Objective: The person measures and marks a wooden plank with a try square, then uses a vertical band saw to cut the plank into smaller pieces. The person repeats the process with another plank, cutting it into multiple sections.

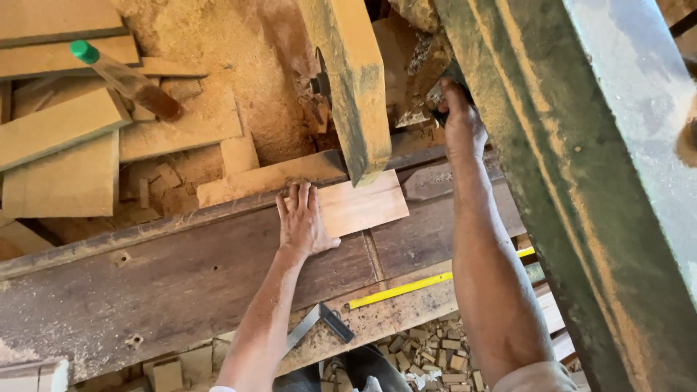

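Plank [361, 205] lies flat on tabletop [181, 283] under saw arm [353, 80], uncut I judge; my left hand [303, 221] presses it, fingers together; right hand [459, 116] fingers wrapped on saw handle [438, 98].

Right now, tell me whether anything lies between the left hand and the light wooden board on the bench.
Nothing visible does. The left hand lies flat on the light wooden board, in direct contact. The right hand is apart, up at the green machine frame, gripping a dark part there.
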